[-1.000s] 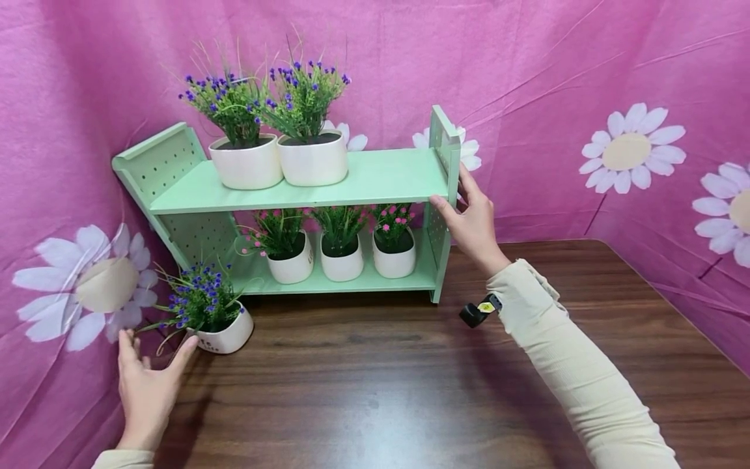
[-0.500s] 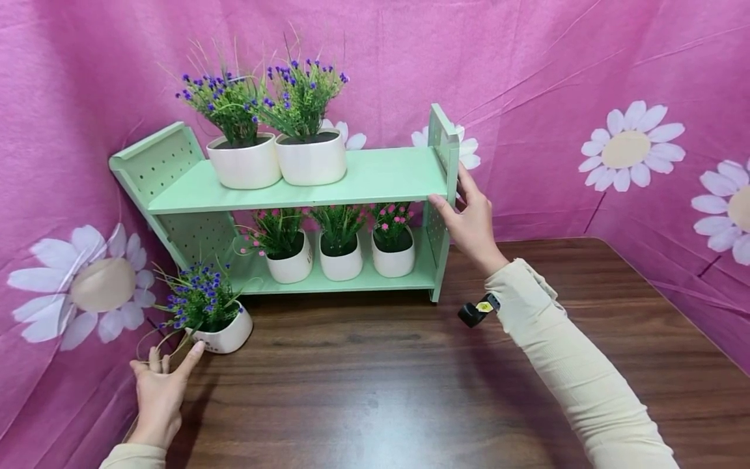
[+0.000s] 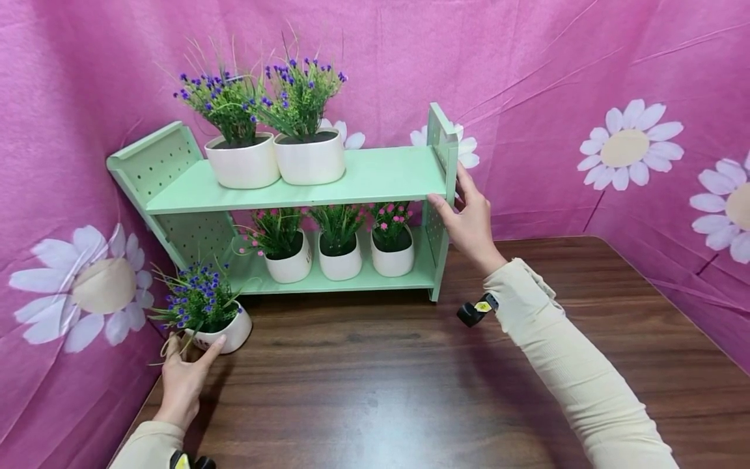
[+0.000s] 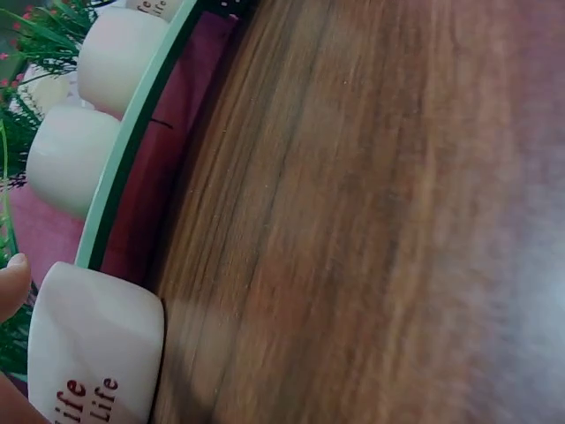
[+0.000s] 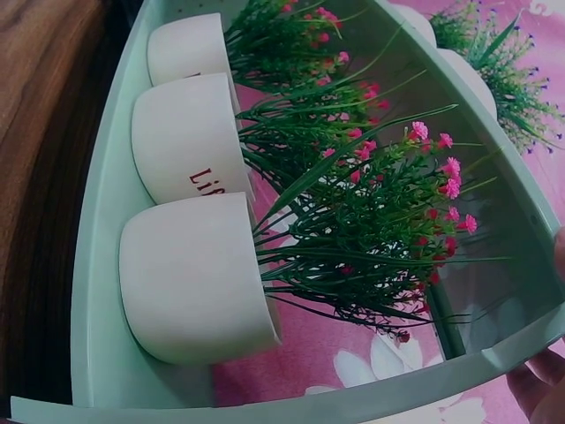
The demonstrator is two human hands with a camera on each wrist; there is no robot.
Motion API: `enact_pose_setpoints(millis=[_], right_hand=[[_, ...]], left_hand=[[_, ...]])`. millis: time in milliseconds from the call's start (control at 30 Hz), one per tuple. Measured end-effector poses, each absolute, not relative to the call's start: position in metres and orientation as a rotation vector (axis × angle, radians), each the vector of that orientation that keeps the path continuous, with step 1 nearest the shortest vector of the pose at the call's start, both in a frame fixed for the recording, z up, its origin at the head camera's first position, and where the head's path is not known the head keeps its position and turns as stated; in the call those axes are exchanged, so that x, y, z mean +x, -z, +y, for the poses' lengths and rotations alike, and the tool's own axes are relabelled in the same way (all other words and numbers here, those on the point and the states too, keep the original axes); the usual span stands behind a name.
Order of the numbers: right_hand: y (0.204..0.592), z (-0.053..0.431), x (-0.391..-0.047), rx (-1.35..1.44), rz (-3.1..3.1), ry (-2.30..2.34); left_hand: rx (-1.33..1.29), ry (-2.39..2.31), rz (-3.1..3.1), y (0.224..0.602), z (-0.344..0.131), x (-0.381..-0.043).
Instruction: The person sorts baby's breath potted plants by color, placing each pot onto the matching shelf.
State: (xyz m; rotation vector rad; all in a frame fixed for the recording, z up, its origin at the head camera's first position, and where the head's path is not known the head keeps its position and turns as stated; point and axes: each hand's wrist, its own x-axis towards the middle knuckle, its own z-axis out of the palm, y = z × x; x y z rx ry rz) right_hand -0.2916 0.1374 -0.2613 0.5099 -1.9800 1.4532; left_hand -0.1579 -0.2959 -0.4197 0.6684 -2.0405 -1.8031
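Observation:
A white oval pot (image 3: pixel 236 331) with purple flowers stands on the table, in front of the shelf's left end. My left hand (image 3: pixel 183 384) is at this pot, thumb in front of its printed face and fingers by its left side among the grass blades. In the left wrist view the pot (image 4: pixel 97 340) shows "Life" lettering, with a fingertip (image 4: pixel 12 281) near its rim; contact is unclear. My right hand (image 3: pixel 469 218) grips the right side panel of the green two-tier shelf (image 3: pixel 392 172), thumb in front and fingers behind.
Two white pots with purple flowers, one of them this pot (image 3: pixel 310 159), stand on the upper tier's left half. Three pots with pink flowers, including the rightmost pot (image 3: pixel 392 259), line the lower tier. A pink daisy-print cloth (image 3: pixel 527 78) surrounds the wooden table (image 3: pixel 363 378).
My left hand has moved right and inward to the flowerpot on the table, its thumb now over the pot's front. The right hand stays on the shelf. The pots have not moved.

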Motion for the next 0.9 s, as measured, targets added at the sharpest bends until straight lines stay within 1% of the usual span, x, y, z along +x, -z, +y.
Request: enact_pose_setpoints(millis=[167,400,500,767,900], right_hand=[[0.254,0.133,-0.282,0.511,-1.992,-1.442],[0.254,0.133,-0.281,0.503,-1.993,-1.444],[0.254,0.134,-0.282,0.502,-1.993,-1.442],[0.274,0.143,-0.308,0.492,-1.986,-1.45],[0.275,0.144,-0.31,0.497,-1.979,-1.444]], left_hand=[[0.68,1.773,-1.98,0.423,-0.291,-0.166],[0.664,1.701,-1.98,0.426,-0.29,-0.171],[0.695,1.633,-2.028,0.427,-0.29,-0.173],[0.733,1.511,-2.132,0.428,-0.296,-0.178],[0.728,1.511,-2.17,0.427,-0.297,-0.179]])
